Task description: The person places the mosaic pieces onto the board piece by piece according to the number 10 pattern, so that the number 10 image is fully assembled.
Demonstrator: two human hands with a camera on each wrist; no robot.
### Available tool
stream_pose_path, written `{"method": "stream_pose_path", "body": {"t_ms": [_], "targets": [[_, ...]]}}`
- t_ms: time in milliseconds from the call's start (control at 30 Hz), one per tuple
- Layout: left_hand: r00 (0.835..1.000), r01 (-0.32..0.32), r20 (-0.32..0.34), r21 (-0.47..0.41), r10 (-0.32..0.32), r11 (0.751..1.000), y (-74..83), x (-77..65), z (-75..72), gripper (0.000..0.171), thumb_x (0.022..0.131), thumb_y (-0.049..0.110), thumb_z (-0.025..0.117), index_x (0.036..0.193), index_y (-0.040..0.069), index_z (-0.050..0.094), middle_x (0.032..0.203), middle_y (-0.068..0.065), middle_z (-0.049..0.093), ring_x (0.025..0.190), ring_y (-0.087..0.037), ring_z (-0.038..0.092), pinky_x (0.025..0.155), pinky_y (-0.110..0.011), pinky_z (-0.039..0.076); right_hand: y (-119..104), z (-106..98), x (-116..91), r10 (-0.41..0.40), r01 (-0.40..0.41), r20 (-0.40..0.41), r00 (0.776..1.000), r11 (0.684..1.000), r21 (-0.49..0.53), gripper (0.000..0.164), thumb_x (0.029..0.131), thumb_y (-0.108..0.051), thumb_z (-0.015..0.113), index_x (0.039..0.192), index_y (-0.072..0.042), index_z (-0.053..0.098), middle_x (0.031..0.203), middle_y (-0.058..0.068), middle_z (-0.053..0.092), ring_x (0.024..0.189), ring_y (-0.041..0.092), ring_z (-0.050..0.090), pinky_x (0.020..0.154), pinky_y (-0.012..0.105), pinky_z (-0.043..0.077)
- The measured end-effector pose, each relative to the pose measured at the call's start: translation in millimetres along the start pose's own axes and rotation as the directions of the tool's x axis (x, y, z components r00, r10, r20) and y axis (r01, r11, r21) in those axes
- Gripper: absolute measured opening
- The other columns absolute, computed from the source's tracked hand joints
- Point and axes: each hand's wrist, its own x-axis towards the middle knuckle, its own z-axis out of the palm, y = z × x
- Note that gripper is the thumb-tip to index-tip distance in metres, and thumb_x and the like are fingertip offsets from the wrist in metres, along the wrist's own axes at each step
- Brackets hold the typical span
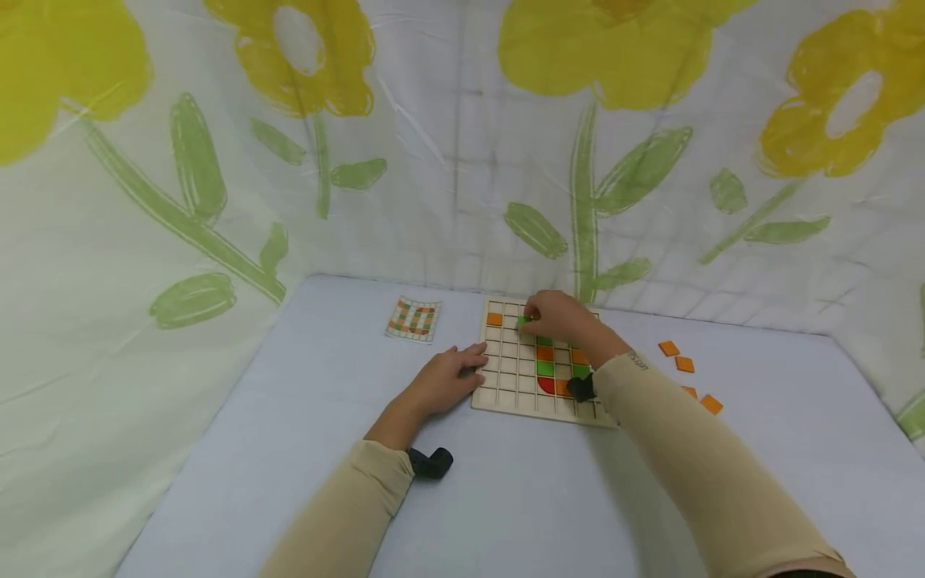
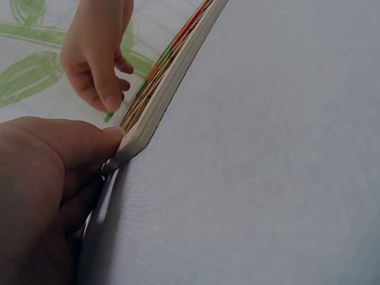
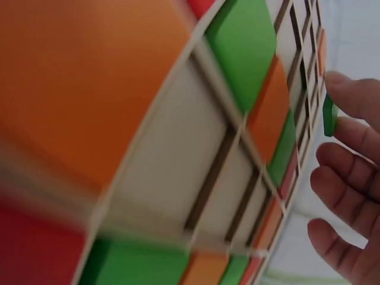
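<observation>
A wooden grid board (image 1: 508,385) lies on the table with orange, green and red tiles in some of its squares. My right hand (image 1: 564,317) is over its far part, pinching a green tile (image 3: 328,115) between thumb and index finger; the other fingers curl loosely. The tile is at the board's far-left squares, and whether it touches the board cannot be told. At the board's left edge rests my left hand (image 1: 442,379), its fingers spread and touching the rim. In the left wrist view, the thumb (image 2: 98,141) meets the board's corner. An orange tile (image 1: 495,319) sits in the far-left area.
A small printed pattern card (image 1: 413,319) lies left of the board. Several loose orange tiles (image 1: 684,364) are on the table (image 1: 535,498) to the right. A flowered curtain (image 1: 419,201) hangs behind the table. Each wrist wears a black camera mount (image 1: 431,463).
</observation>
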Motion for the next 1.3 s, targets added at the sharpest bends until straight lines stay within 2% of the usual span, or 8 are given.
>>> {"method": "stream_pose_path", "body": {"t_ms": [200, 400, 600, 733, 867, 1067, 1167, 1300], "targets": [[1.0, 0.015, 0.008, -0.015, -0.015, 1.0, 2.1, -2.3, 3.0, 0.039, 0.098, 0.026, 0.06, 0.136, 0.014, 0.06, 0.154, 0.011, 0.04, 0.148, -0.037, 0.023, 0.123, -0.05, 0.02, -8.1, 11.2, 12.0, 0.072, -0.072, -0.011, 0.997, 0.997, 0.008, 0.036, 0.091, -0.037, 0.07, 0.112, -0.007, 0.07, 0.106, 0.008, 0.067, 0.09, 0.023, 0.062, 0.079, 0.04, 0.054], [1.0, 0.005, 0.013, -0.018, -0.005, 1.0, 2.7, -2.5, 6.7, 0.04, 0.098, 0.026, 0.06, 0.136, 0.014, 0.061, 0.154, 0.011, 0.04, 0.148, -0.037, 0.024, 0.123, -0.05, 0.02, -9.2, 18.8, 13.0, 0.113, -0.113, -0.005, 0.994, 0.993, 0.043, 0.034, 0.092, -0.036, 0.07, 0.113, -0.009, 0.07, 0.11, 0.009, 0.068, 0.094, 0.024, 0.063, 0.082, 0.04, 0.055], [1.0, -0.007, 0.005, -0.021, 0.007, 1.0, 4.3, -1.5, 7.0, 0.039, 0.098, 0.026, 0.061, 0.135, 0.013, 0.061, 0.153, 0.011, 0.041, 0.148, -0.036, 0.025, 0.123, -0.049, 0.02, -8.0, 18.0, 11.9, 0.117, -0.116, -0.029, 0.993, 0.992, 0.048, 0.034, 0.092, -0.034, 0.07, 0.116, -0.01, 0.07, 0.108, 0.009, 0.068, 0.095, 0.025, 0.063, 0.084, 0.041, 0.054], [1.0, -0.005, 0.005, -0.016, 0.005, 1.0, 4.9, -1.3, 6.6, 0.039, 0.098, 0.026, 0.061, 0.135, 0.014, 0.061, 0.153, 0.011, 0.041, 0.148, -0.036, 0.025, 0.123, -0.049, 0.021, -8.1, 16.8, 11.8, 0.118, -0.117, -0.024, 0.993, 0.992, 0.053, 0.035, 0.092, -0.034, 0.069, 0.117, -0.009, 0.07, 0.111, 0.01, 0.068, 0.1, 0.027, 0.064, 0.087, 0.043, 0.055], [1.0, -0.004, 0.009, -0.013, 0.004, 1.0, 5.9, -0.9, 5.9, 0.039, 0.098, 0.026, 0.061, 0.136, 0.014, 0.061, 0.154, 0.011, 0.04, 0.148, -0.037, 0.025, 0.123, -0.05, 0.021, -6.6, 11.4, 5.8, 0.124, -0.122, -0.011, 0.992, 0.99, 0.074, 0.04, 0.093, -0.036, 0.068, 0.123, -0.009, 0.067, 0.113, 0.012, 0.066, 0.099, 0.027, 0.062, 0.085, 0.043, 0.054], [1.0, -0.003, 0.013, 0.021, 0.003, 1.0, 5.7, 0.6, 3.6, 0.04, 0.098, 0.025, 0.061, 0.136, 0.014, 0.06, 0.154, 0.01, 0.04, 0.147, -0.036, 0.026, 0.123, -0.048, 0.022, 14.2, -6.6, -17.8, 0.141, -0.137, -0.025, 0.99, 0.983, 0.126, 0.041, 0.097, -0.034, 0.063, 0.13, -0.009, 0.063, 0.12, 0.014, 0.063, 0.105, 0.029, 0.06, 0.089, 0.047, 0.052], [1.0, -0.003, 0.004, 0.034, 0.002, 0.999, 4.2, 0.7, 1.6, 0.04, 0.098, 0.025, 0.062, 0.136, 0.014, 0.06, 0.154, 0.01, 0.04, 0.147, -0.037, 0.026, 0.123, -0.049, 0.022, 35.0, -18.2, -34.7, 0.171, -0.163, -0.039, 0.984, 0.974, 0.155, 0.043, 0.097, -0.033, 0.062, 0.132, -0.007, 0.061, 0.123, 0.017, 0.063, 0.11, 0.032, 0.058, 0.092, 0.05, 0.051], [1.0, 0.006, -0.007, 0.037, -0.005, 0.999, 0.8, 0.0, -1.9, 0.041, 0.098, 0.027, 0.062, 0.137, 0.015, 0.06, 0.154, 0.011, 0.039, 0.147, -0.038, 0.025, 0.123, -0.051, 0.021, 70.9, -31.2, -58.5, 0.235, -0.223, -0.062, 0.97, 0.963, 0.153, 0.044, 0.097, -0.032, 0.062, 0.132, -0.005, 0.061, 0.122, 0.019, 0.063, 0.107, 0.033, 0.059, 0.086, 0.048, 0.053]]}}
